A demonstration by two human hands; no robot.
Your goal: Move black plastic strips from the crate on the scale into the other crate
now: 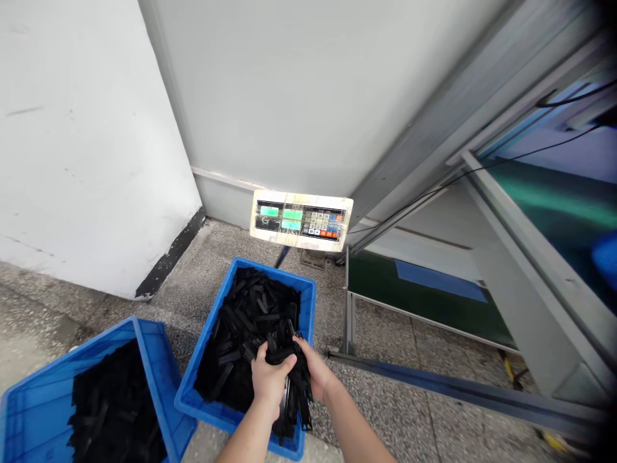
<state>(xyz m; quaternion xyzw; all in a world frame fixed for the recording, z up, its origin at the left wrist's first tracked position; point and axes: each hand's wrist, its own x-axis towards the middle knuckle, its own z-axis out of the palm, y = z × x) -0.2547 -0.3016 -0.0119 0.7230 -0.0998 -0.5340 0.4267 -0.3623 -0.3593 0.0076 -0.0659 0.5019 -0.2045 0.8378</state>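
Together my left hand (268,379) and right hand (313,372) clamp a loose bundle of black plastic strips (290,399) over the blue bin (202,376): light, stiff, slippery, best squeezed mid-length.

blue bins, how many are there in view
2: one blue bin of black parts under both hands, before the scale; another blue bin at lower left, cut off by the frame.

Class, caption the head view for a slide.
Both hands grip a bundle of black strips over a blue bin.
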